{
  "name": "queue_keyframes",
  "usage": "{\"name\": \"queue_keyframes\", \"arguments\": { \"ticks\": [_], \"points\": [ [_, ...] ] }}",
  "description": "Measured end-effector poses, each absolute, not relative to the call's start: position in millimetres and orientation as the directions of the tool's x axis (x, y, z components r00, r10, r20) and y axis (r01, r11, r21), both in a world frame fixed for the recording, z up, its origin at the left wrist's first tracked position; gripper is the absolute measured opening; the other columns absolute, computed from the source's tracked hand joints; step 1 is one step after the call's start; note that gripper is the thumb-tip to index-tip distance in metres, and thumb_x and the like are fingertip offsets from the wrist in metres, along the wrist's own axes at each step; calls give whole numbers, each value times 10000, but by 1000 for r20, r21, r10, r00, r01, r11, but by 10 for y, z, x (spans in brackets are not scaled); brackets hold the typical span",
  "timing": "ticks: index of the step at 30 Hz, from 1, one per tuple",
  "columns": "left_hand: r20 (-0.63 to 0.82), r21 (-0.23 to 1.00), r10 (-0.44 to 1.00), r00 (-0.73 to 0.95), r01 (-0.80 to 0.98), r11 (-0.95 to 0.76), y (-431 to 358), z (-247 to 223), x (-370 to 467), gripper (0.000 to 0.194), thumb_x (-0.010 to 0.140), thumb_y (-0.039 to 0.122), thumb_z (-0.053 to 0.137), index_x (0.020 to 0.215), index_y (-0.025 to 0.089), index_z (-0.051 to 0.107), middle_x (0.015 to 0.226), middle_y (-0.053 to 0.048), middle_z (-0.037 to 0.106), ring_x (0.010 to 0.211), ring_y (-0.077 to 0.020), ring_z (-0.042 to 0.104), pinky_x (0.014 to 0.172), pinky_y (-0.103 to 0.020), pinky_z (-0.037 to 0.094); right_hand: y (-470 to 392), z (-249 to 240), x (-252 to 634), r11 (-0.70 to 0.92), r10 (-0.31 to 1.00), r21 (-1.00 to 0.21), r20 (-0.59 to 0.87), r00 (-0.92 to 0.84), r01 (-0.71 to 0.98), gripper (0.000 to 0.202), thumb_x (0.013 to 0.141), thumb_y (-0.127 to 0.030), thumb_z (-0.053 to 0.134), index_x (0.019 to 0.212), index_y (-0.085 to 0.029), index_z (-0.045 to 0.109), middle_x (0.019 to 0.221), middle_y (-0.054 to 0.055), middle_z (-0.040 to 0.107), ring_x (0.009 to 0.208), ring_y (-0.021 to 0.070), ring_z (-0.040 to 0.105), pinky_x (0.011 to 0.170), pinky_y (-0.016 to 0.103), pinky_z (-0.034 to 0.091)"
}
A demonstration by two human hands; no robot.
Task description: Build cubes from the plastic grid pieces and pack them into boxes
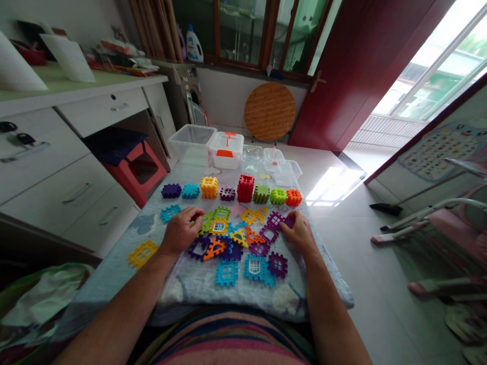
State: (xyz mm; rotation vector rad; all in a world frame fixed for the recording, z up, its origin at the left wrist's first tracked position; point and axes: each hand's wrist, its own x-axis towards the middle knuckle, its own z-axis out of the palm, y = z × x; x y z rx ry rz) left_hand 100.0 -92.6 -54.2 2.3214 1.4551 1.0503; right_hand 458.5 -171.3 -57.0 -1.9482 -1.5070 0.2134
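My right hand [300, 232] pinches a dark purple interlocking block panel [289, 220] at the right of the pile. Beside it lie purple window panels [269, 234], partly overlapping. My left hand [181, 230] is closed, its fingers curled at the left edge of the pile by a green panel [206, 223]; what its fingertips hold, if anything, is hidden. Between the hands lie a yellow panel with a white window [219, 227], orange triangular pieces [215, 248] and dark blue panels [199, 247]. Nearer my body are blue panels [227, 274] and a purple panel [277, 264].
A row of stacked panels sorted by colour, with a tall red stack [246, 188], crosses the cloth-covered table [182, 289]. Behind it stand clear plastic boxes, one with an orange-handled lid [227, 147]. A yellow panel [143, 254] lies far left. A red stool [139, 172] stands left.
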Motion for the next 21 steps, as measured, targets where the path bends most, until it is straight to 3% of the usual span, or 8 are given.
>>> {"name": "queue_keyframes", "arguments": {
  "ticks": [3,10,16,21],
  "points": [
    [457,514,850,262,702,-493,-927,-544,999,226,863,288,452,885,177,647,889,-61,708,853,-207,663,799,-306,496,-1729,-520,4560,-58,921,-687,243,304,724,268,737,-366,599,952,-220,533,856,20,628,773,204,585,735,331,454],
    [431,536,867,251,702,-470,-937,-513,1012,228,859,302,448,879,187,644,890,-59,713,860,-203,662,807,-302,500,-1722,-468,4562,-50,833,-736,342,435,675,132,768,-291,531,874,-216,554,750,3,612,665,172,557,670,302,445],
    [429,538,868,251,701,-469,-948,-493,1018,225,855,295,450,885,188,645,900,-62,716,865,-205,661,818,-309,503,-1702,-494,4564,6,807,-564,491,329,826,80,760,-188,462,798,-227,521,815,48,575,851,225,545,819,367,447],
    [435,528,863,255,704,-475,-949,-491,1023,224,860,295,451,882,188,647,896,-60,711,865,-207,659,814,-309,501,-1722,-571,4569,5,923,-477,340,179,879,178,723,-279,573,893,-227,568,969,61,594,985,252,535,929,422,412]
  ]
}}
